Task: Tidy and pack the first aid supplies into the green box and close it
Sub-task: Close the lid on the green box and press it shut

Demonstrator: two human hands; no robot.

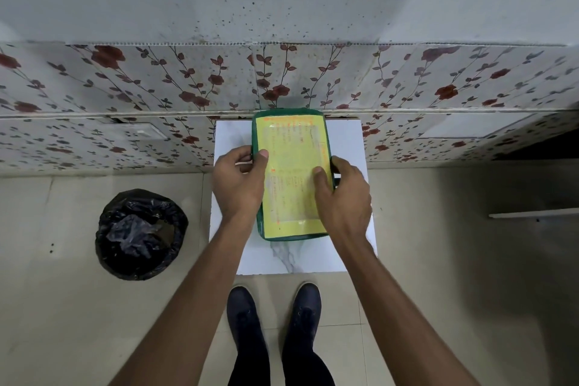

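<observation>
The green box [291, 175], with a yellow printed sheet on its lid side, lies on a small white marble-pattern table [347, 141] against a wall of rose-pattern tiles [156, 78]. The left hand [239, 182] and right hand [343, 197] clamp its 2 long sides. A black-lined bin [141, 233] stands on the beige tile floor [454, 276].

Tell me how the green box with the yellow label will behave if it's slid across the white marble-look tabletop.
The green box with the yellow label looks rigid and lies flat, so it should slide rather than tip. The white marble-look tabletop looks smooth, so it may slip easily. The left hand and right hand grip opposite sides, which should keep it straight.
</observation>
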